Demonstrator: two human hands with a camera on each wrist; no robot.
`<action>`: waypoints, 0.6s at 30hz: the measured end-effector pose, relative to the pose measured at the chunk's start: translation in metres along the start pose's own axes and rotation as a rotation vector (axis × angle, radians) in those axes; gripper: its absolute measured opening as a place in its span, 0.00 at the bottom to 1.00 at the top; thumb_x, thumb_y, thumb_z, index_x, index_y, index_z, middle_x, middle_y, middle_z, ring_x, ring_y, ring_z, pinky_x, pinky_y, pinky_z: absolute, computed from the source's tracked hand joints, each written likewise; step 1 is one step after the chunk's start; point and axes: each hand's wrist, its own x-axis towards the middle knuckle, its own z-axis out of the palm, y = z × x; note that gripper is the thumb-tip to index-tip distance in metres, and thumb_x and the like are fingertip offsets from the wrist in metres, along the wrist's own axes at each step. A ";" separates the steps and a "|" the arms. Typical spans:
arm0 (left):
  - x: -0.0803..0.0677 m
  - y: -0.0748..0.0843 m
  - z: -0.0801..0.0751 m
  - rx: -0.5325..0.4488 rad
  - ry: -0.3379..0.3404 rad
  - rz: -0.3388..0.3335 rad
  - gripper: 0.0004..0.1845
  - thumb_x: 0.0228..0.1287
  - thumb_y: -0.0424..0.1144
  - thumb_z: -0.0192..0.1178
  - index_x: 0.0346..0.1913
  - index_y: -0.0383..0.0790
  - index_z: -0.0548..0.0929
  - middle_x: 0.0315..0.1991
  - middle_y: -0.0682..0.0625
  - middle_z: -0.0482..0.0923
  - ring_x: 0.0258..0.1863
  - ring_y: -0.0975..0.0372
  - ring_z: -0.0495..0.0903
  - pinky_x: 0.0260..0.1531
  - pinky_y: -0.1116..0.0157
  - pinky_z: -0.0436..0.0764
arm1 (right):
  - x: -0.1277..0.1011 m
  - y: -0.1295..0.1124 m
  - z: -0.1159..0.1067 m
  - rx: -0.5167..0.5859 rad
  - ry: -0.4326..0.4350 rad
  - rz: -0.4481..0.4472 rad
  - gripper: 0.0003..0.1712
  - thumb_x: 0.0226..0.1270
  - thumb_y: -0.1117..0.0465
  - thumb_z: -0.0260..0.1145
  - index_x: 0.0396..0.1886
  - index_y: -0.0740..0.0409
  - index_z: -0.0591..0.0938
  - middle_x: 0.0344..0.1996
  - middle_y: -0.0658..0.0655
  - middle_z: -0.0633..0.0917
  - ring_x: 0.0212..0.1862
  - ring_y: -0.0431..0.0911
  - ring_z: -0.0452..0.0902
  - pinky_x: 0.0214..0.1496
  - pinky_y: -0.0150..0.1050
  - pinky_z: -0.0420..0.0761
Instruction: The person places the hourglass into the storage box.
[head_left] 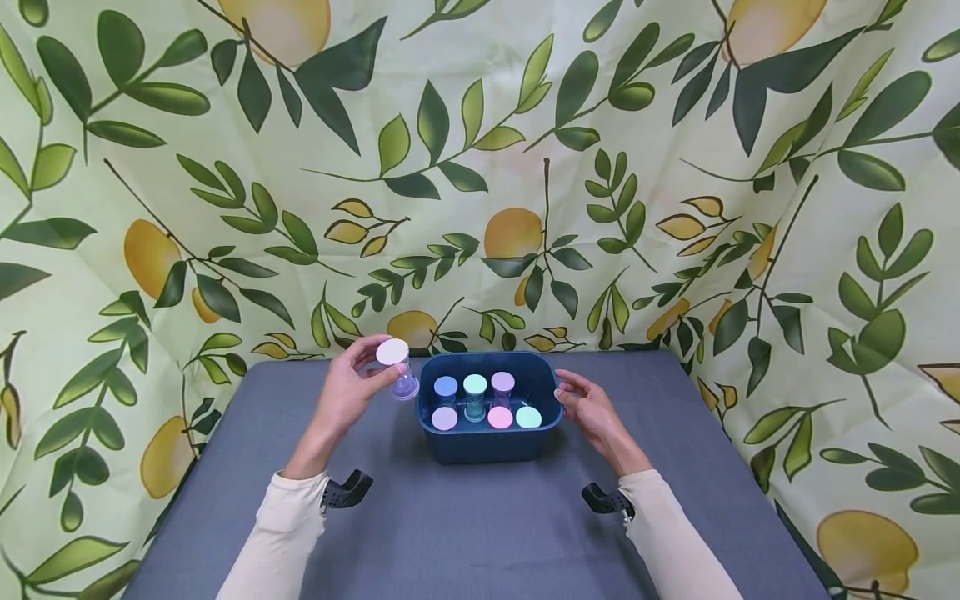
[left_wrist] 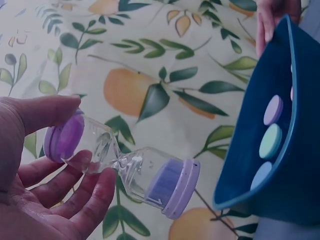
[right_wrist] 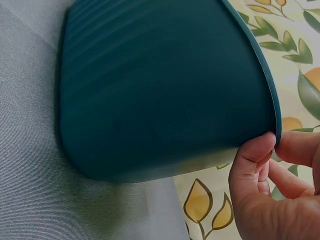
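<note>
My left hand point(head_left: 352, 387) holds a clear sand timer with purple end caps point(head_left: 397, 371) just left of a dark blue tub point(head_left: 480, 446). In the left wrist view my thumb and fingers point(left_wrist: 75, 175) pinch one end of the timer point(left_wrist: 130, 167), and its other cap points toward the tub point(left_wrist: 260, 150). My right hand point(head_left: 588, 404) rests against the tub's right rim. The right wrist view shows my fingertips point(right_wrist: 257, 152) touching the rim of the tub point(right_wrist: 160, 90). Several more timers with pastel caps point(head_left: 475, 392) stand inside the tub.
The tub stands on a grey table point(head_left: 480, 533) near its far edge. A leaf-and-lemon patterned cloth point(head_left: 480, 167) hangs behind and drapes down both sides. Black wrist mounts point(head_left: 345, 490) show on both cream sleeves.
</note>
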 end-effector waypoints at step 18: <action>0.006 0.009 0.035 -0.054 -0.141 0.058 0.28 0.56 0.32 0.70 0.61 0.34 0.76 0.56 0.38 0.78 0.52 0.58 0.77 0.49 0.71 0.79 | -0.001 -0.001 -0.001 -0.003 -0.007 0.008 0.27 0.73 0.62 0.58 0.70 0.52 0.69 0.52 0.55 0.71 0.50 0.48 0.71 0.45 0.31 0.77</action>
